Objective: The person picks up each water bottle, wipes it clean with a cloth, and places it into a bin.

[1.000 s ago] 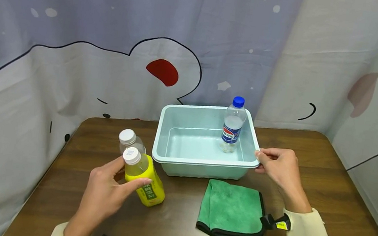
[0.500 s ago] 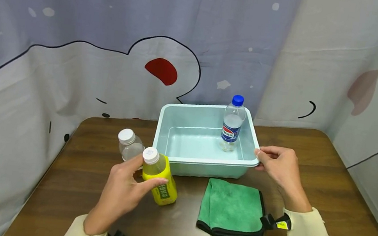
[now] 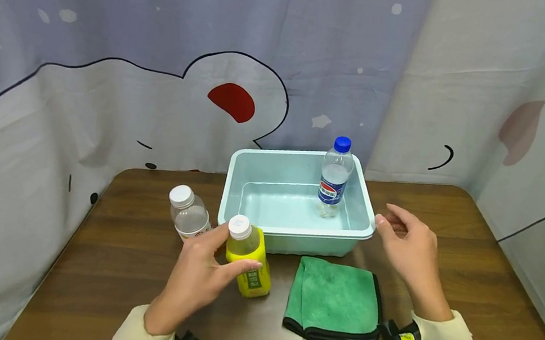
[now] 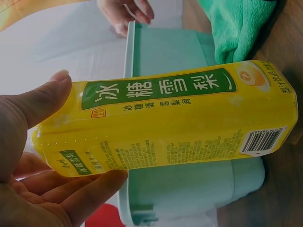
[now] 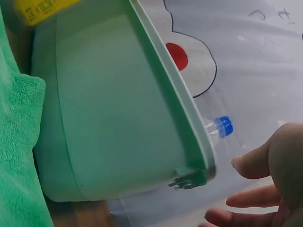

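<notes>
Since a second ago the left hand (image 3: 197,280) has carried the yellow bottle (image 3: 251,264) rightward along the table's near half, from beside the clear bottle to a spot just in front of the tub's near left corner, and the right hand (image 3: 408,249) has let go of the tub's rim.

Now the left hand grips the yellow bottle, thumb on one side and fingers curled round the other, as the left wrist view shows plainly. From the head view the bottle stands nearly upright with its white cap (image 3: 239,226) level with the rim of the pale green tub (image 3: 295,231); whether its base touches the table (image 3: 483,286) I cannot tell. The right hand hangs open, fingers relaxed and spread, just beside the tub's near right corner and apart from it in the right wrist view.

Inside the tub, against its far right corner, stands a clear bottle with a blue cap (image 3: 335,177). Left of the tub, towards the table's left edge, stands another clear bottle with a white cap (image 3: 187,216), just behind the left hand's fingers. A folded green cloth (image 3: 333,302) with a dark border lies near the table's front edge, between the two forearms, close in front of the tub.
</notes>
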A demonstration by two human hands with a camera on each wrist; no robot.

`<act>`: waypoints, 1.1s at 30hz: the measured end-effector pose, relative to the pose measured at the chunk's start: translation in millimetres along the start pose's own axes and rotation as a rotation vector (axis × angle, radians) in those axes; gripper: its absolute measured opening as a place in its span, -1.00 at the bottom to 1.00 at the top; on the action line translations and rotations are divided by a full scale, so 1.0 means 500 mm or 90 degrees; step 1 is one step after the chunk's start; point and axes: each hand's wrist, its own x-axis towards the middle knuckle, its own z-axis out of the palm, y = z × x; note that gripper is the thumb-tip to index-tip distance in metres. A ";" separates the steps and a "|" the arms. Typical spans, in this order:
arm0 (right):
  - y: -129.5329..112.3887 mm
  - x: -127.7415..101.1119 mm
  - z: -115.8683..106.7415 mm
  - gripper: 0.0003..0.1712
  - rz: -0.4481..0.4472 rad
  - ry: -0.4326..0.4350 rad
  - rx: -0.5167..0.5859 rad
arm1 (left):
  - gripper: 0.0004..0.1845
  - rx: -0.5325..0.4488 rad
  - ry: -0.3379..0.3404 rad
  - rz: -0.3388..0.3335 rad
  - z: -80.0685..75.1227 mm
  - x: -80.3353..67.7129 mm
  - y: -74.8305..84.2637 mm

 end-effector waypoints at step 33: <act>0.019 -0.151 0.139 -0.71 -0.515 -0.312 -0.259 | -0.39 -0.013 -0.059 0.018 0.057 0.013 0.023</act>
